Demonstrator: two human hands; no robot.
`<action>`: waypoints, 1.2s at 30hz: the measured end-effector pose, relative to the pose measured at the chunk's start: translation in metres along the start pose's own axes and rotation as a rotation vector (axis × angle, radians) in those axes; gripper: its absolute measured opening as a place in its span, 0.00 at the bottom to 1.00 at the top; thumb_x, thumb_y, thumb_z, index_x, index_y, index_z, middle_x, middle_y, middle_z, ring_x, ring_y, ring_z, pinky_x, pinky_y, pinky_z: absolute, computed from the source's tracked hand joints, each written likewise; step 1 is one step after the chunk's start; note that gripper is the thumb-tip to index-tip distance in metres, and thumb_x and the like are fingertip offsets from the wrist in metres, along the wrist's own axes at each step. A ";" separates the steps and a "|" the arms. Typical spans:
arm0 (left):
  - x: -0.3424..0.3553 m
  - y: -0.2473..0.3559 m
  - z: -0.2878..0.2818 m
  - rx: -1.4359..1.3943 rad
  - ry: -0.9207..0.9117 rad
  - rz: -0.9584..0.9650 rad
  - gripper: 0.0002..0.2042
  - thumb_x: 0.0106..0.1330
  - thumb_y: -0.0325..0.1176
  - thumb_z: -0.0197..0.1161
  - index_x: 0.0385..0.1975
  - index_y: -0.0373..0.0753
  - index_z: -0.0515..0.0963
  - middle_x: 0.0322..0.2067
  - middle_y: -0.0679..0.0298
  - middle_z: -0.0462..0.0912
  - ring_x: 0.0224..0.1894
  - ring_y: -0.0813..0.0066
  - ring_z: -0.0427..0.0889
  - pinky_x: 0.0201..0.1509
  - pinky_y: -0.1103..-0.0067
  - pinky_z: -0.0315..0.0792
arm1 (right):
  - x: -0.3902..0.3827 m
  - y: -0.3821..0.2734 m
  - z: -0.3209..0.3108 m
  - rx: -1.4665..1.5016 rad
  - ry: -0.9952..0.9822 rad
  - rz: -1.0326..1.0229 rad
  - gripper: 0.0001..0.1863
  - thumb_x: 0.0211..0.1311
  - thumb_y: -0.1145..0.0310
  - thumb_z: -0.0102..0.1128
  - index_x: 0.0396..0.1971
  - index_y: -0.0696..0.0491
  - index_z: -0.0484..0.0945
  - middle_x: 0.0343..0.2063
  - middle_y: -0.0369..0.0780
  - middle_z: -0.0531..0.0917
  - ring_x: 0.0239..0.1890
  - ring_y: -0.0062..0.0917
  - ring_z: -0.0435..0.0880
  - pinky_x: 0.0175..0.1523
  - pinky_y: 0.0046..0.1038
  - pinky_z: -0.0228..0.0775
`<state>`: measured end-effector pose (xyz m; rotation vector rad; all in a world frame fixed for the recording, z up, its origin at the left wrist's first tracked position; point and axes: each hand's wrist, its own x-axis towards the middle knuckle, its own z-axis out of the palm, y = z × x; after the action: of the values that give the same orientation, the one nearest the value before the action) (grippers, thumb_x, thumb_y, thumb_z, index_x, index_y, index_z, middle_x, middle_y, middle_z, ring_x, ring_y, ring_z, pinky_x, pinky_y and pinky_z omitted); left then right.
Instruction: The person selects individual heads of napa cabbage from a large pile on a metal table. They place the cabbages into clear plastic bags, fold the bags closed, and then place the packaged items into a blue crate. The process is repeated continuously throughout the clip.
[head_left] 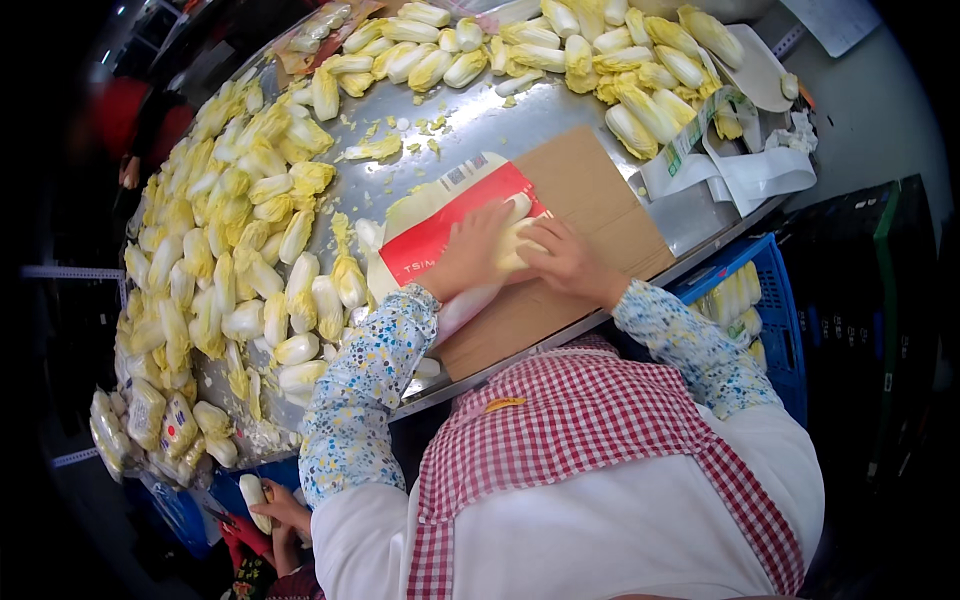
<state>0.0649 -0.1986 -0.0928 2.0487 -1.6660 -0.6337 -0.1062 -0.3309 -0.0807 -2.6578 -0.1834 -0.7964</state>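
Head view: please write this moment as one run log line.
left hand: on pale cabbage, over red sheet | right hand: on same cabbage | beneath: cardboard | around: heaped cabbages, metal table

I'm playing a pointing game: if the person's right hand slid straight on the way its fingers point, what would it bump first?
Probably the pale yellow, oblong leafy cabbage: the bare right hand points left and seems to touch it, though depth is unclear.

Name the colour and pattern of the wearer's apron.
The apron is checked in dark red and white, seen best in the head view.
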 end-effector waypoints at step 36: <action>-0.015 0.048 0.049 0.286 0.311 -0.174 0.29 0.60 0.47 0.65 0.64 0.55 0.70 0.68 0.48 0.59 0.66 0.38 0.56 0.64 0.44 0.55 | 0.166 0.211 -0.012 0.328 -0.081 0.273 0.11 0.63 0.74 0.57 0.45 0.53 0.78 0.36 0.40 0.81 0.36 0.28 0.81 0.43 0.29 0.73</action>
<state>-0.0047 -0.1949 -0.1029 2.3673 -1.4744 -0.1192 0.0730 -0.5278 -0.0438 -2.3395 0.0279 -0.5211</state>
